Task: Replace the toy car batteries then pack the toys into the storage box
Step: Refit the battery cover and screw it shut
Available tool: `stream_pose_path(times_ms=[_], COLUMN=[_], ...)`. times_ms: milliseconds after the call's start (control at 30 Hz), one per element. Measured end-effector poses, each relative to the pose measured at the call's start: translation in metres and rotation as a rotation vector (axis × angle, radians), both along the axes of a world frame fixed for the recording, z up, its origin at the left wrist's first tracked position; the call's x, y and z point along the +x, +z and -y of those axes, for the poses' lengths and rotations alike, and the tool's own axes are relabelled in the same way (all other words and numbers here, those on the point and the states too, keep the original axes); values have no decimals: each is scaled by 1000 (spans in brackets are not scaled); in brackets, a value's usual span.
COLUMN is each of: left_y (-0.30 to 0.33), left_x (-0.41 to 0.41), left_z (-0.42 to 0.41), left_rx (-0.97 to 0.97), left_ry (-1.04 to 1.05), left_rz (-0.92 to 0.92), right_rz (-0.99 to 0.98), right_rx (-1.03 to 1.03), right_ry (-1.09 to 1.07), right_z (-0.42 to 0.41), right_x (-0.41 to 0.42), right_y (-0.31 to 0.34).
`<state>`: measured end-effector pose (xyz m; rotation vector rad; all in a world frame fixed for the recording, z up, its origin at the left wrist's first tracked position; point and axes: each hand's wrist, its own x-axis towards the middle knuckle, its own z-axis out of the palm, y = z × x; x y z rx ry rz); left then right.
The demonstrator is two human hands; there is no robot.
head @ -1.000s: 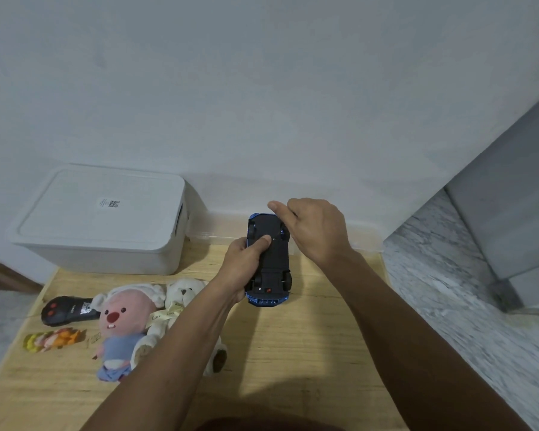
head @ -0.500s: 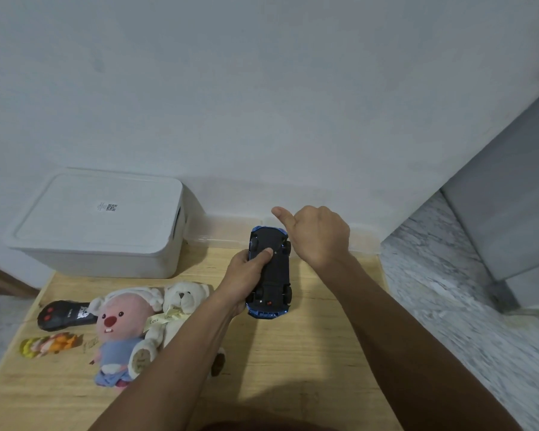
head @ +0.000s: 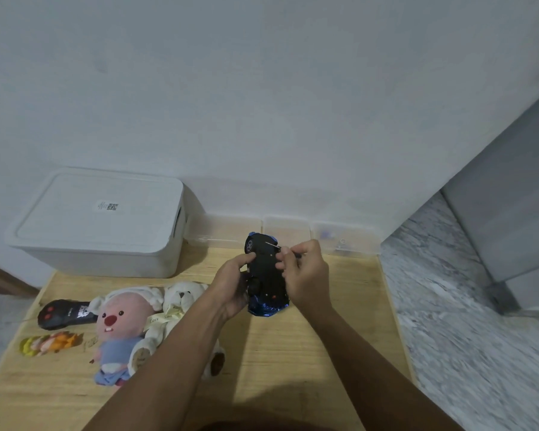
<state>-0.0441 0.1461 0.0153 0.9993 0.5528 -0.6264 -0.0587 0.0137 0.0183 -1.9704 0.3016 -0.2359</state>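
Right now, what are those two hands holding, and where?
The left hand grips the upturned blue toy car by its side; the right hand pinches a thin screwdriver.

Toy car [head: 266,275] belly-up above mid-table [head: 293,353], gripped between left hand [head: 231,284] at nine o'clock and right hand [head: 305,275] at three. Storage box [head: 97,225] off at ten o'clock, against the wall. Remote control [head: 66,314], small figure [head: 49,343] and two plush toys [head: 122,331] grouped at eight o'clock. Clear containers [head: 287,228] lined up at twelve.
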Motion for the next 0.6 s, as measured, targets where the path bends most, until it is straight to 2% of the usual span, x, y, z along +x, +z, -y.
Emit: stream_pose_path(times_ms=[100, 267, 400, 600], left_y=[-10, -19, -24, -33], left_x=[-2, -9, -11, -12], left_z=[-1, -1, 2, 7], left_rx=[29, 64, 225, 450], left_ry=[17, 91, 1, 85], left_rz=[3, -30, 38, 50], right_rz=[-16, -185, -311, -428], right_rx=[66, 223, 195, 262], right_ry=[-25, -25, -66, -140], right_z=[-9, -14, -7, 0], right_x=[-2, -1, -2, -5], right_y=[-9, -25, -30, -75])
